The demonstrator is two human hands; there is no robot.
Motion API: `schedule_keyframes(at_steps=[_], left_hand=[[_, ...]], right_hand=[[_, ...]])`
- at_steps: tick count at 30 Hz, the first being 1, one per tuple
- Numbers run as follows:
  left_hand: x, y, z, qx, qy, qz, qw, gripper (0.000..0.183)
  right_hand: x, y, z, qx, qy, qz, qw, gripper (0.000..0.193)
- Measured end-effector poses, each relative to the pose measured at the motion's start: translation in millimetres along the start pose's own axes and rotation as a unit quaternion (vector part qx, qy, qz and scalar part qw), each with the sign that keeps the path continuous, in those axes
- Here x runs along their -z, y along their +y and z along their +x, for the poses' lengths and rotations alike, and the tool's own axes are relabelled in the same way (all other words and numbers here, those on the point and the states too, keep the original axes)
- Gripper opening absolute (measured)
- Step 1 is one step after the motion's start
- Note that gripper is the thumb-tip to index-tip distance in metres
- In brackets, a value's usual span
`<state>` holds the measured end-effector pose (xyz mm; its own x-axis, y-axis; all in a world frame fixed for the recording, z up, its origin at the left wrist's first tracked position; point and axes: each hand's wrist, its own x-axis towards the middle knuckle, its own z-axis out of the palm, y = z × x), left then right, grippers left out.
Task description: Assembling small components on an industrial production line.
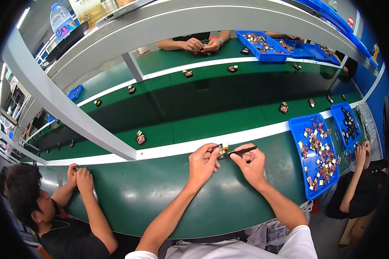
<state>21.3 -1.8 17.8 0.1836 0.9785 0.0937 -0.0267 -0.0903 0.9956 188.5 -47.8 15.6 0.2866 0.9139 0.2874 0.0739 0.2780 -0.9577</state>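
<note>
Over the near edge of the green bench, my left hand (200,166) pinches a small black part with a yellow piece (223,149) on it. Black tweezers (247,150) lie in the closed fingers of my right hand (251,167), their tips reaching left to that part. My fingers partly cover the spot where tips and part meet, so I cannot tell whether they grip it. Right of my hands, a blue tray (307,190) holds many small red, white and yellow pieces.
A green conveyor belt (186,129) carries spaced small black assemblies (140,137). Another blue tray (338,113) with black parts stands farther right. Co-workers sit left (69,216), right (354,190) and across (194,44). A grey frame post (73,112) slants at left.
</note>
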Motion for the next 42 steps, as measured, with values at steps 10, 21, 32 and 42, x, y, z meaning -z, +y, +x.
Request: schedule_keyframes(at_steps=[10, 21, 32, 42], left_hand=[[1, -4, 1, -0.002, -0.013, -0.011, 1.000, 0.021], [1, -4, 1, -0.003, -0.037, -0.016, 0.999, 0.023], [5, -6, 1, -0.009, -0.042, -0.034, 0.998, 0.025], [4, -8, 1, -0.012, -0.046, -0.032, 0.998, 0.025]], right_hand=[[1, -2, 0, -0.032, -0.012, -0.006, 0.999, 0.017], [3, -10, 5, -0.141, -0.011, 0.108, 0.984, 0.018], [4, -23, 8, -0.195, -0.015, 0.102, 0.975, 0.017], [3, -25, 9, -0.195, -0.022, 0.097, 0.976, 0.014]])
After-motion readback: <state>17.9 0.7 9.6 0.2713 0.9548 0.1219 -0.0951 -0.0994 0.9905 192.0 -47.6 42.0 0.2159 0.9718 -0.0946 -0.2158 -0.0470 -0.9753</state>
